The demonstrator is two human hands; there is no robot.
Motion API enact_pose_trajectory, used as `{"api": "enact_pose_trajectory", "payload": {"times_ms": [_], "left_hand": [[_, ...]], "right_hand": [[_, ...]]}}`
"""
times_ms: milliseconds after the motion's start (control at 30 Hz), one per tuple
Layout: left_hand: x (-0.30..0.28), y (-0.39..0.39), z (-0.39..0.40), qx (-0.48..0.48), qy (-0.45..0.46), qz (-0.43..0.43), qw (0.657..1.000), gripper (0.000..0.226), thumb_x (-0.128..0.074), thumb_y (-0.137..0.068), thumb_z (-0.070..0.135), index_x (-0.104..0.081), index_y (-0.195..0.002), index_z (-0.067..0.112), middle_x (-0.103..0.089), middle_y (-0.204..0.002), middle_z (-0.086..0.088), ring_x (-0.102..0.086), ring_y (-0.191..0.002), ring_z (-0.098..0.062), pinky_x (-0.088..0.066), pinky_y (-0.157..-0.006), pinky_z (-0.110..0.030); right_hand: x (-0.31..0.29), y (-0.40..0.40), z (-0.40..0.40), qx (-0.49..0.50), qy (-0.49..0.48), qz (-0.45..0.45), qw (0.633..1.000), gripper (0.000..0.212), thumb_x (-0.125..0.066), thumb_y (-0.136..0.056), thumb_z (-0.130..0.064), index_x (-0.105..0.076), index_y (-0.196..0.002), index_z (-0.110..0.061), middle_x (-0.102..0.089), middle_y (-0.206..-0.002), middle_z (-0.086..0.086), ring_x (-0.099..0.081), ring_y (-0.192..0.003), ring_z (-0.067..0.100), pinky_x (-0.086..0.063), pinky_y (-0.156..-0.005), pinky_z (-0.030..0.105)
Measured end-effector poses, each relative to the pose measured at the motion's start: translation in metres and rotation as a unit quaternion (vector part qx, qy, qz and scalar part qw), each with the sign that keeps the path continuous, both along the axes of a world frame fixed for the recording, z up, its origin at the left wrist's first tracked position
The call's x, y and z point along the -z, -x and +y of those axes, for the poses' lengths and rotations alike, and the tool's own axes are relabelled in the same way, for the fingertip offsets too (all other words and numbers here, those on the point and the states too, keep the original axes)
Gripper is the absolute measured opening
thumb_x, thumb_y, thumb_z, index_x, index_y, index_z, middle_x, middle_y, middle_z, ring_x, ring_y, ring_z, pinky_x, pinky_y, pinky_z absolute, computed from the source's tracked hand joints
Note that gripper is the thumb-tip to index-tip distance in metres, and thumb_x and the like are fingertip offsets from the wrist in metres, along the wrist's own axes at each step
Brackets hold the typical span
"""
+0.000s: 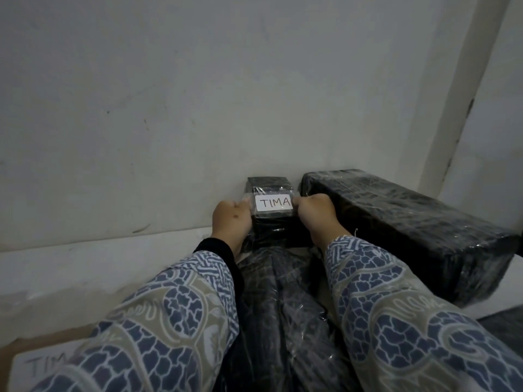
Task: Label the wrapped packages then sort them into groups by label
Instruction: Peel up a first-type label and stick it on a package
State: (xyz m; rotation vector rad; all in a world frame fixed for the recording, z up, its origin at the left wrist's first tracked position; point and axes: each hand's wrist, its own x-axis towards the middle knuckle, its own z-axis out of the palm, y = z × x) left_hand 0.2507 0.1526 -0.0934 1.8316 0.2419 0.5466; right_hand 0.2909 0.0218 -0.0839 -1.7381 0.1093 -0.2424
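Observation:
A long package wrapped in black plastic film (268, 182) lies between my arms, its far end against the wall. A white label reading "TIMA" (273, 202) sits on its top near that far end, under a strip of clear tape. My left hand (232, 222) pinches the tape at the label's left edge. My right hand (317, 215) pinches the tape at the label's right edge. Both hands have curled fingers. My patterned sleeves cover the package's near part.
A second black wrapped package (410, 222) lies close on the right, angled toward the wall. A brown cardboard box (25, 363) with a white "TIMA" label shows at the bottom left. A white wall stands just ahead, a white floor to the left.

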Motion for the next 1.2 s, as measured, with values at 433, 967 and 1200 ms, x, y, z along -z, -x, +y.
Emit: {"api": "enact_pose_trajectory", "payload": {"times_ms": [433,967,1200], "left_hand": [[0.015,0.01,-0.004,-0.066,-0.074,0.03,0.995,0.022,-0.049,-0.092,0.016,-0.039,-0.105,0.002,-0.056,-0.114,-0.021,-0.055,-0.102,-0.037,-0.039,-0.078,-0.036],[0.01,0.025,-0.02,-0.057,-0.335,-0.059,0.939,0.038,-0.047,-0.095,0.033,-0.055,-0.127,0.015,-0.06,-0.113,-0.009,-0.054,-0.106,-0.026,-0.037,-0.089,-0.038],[0.012,0.023,-0.019,-0.013,-0.3,-0.058,0.952,0.041,-0.048,-0.095,0.028,-0.051,-0.132,0.01,-0.052,-0.113,-0.016,-0.053,-0.103,-0.03,-0.043,-0.085,-0.036]], "right_hand": [[0.004,0.02,0.0,0.089,0.154,-0.068,0.982,0.019,-0.05,-0.092,-0.017,-0.059,-0.085,-0.002,-0.053,-0.08,0.006,-0.054,-0.08,0.025,-0.033,-0.065,0.024],[0.015,0.037,0.011,0.049,0.321,-0.16,0.932,0.04,-0.037,-0.096,-0.034,-0.059,-0.12,-0.01,-0.047,-0.139,0.015,-0.053,-0.116,0.034,-0.045,-0.088,0.036],[0.016,0.037,0.01,0.024,0.376,-0.074,0.924,0.052,-0.03,-0.094,-0.049,-0.049,-0.126,-0.012,-0.05,-0.133,0.013,-0.041,-0.121,0.033,-0.034,-0.099,0.043]]}}
